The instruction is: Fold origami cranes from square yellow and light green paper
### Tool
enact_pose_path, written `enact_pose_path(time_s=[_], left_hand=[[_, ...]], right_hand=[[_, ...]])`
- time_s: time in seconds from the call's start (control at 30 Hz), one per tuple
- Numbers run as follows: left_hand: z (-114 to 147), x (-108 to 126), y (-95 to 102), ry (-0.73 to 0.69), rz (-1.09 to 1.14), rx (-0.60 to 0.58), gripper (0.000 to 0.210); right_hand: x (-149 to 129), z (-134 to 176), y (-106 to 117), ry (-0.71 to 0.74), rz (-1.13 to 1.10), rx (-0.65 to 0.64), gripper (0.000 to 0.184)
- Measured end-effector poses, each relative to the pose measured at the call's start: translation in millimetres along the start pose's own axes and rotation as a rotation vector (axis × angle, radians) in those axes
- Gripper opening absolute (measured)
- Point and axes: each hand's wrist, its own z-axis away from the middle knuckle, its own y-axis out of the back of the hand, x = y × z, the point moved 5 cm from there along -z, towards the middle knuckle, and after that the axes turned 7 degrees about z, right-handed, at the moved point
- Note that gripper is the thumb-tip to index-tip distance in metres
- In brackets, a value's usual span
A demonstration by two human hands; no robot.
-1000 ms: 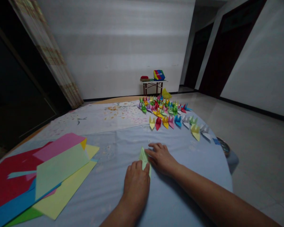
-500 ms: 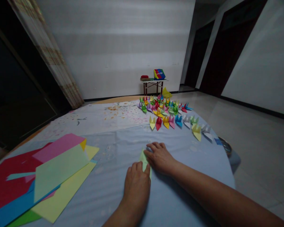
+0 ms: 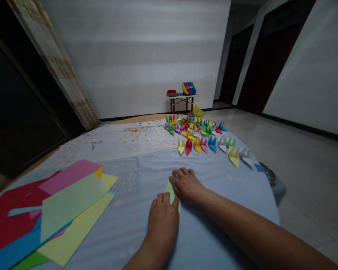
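Note:
A narrow piece of folded light green paper (image 3: 171, 189) lies on the blue tablecloth in front of me, partly hidden by my hands. My left hand (image 3: 163, 217) presses its lower part, fingers curled along the left side and thumb on the right. My right hand (image 3: 187, 185) comes in from the right, its index finger and thumb on the paper's upper right edge. The other fingers of that hand stretch out over the cloth.
Sheets of coloured paper (image 3: 73, 198) lie loosely stacked at the left. Beyond my hands stands a row of folded paper cranes (image 3: 197, 145), with many more cranes (image 3: 190, 125) clustered behind it. A small table (image 3: 183, 96) with a colourful box (image 3: 189, 88) stands by the wall.
My right hand has shifted slightly up and left, its fingertips now nearer the paper's top point. My left hand stays in place on the paper.

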Motion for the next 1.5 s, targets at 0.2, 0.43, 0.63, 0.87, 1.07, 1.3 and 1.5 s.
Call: enact_pose_path(time_s=[0.2, 0.43, 0.63, 0.87, 1.07, 1.3, 1.5], left_hand=[[0.7, 0.2, 0.8, -0.005, 0.012, -0.007, 0.037], [-1.1, 0.3, 0.3, -0.001, 0.016, -0.014, 0.037], [1.3, 1.4, 3.0, -0.003, -0.021, -0.015, 0.035], [1.9, 4.0, 1.9, -0.025, -0.039, -0.032, 0.033], [3.7, 4.9, -0.8, -0.022, -0.06, -0.035, 0.036], [2.0, 5.5, -3.6, -0.008, -0.095, -0.053, 0.042], [3.3, 5.9, -4.2, -0.016, -0.114, -0.06, 0.041]], right_hand=[[11.3, 2.5, 4.9, -0.071, -0.083, 0.051, 0.033], [3.5, 19.2, 8.5, 0.024, -0.101, 0.048, 0.024], [6.6, 15.2, 10.1, -0.02, -0.128, 0.121, 0.026], [5.6, 2.3, 3.7, -0.141, -0.293, 0.181, 0.039], [5.8, -10.8, -11.2, -0.239, -0.301, 0.11, 0.061], [8.6, -14.9, -15.5, -0.272, -0.274, 0.043, 0.062], [12.1, -18.7, -15.2, -0.307, -0.267, 0.01, 0.051]])
